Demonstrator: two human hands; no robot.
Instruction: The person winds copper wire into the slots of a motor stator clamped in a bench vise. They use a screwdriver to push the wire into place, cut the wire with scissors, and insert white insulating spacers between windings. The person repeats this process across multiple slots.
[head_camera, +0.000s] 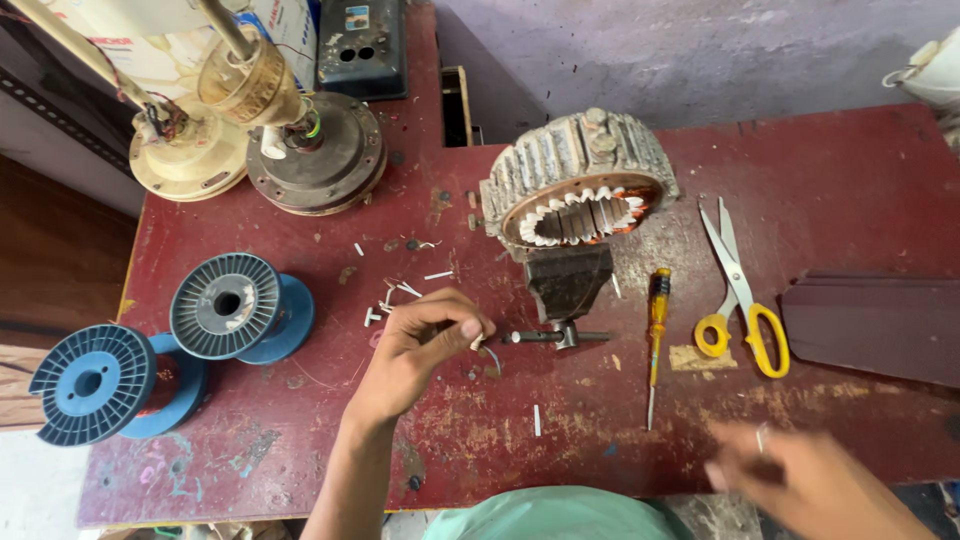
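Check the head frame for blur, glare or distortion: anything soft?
Head view: right hand at the bottom edge is smeared by motion blur, fingers indistinct; left hand is sharp, pinching a small pale piece. Stator, scissors and screwdriver are crisp. Light is soft and even, shadows faint, no glare on the red table. Wide lens bows the table edges.

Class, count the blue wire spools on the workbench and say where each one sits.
2. One blue spool lies at the bench's far left edge; the second blue spool lies just right of it and farther from the person, left of the left hand. None seems hidden.
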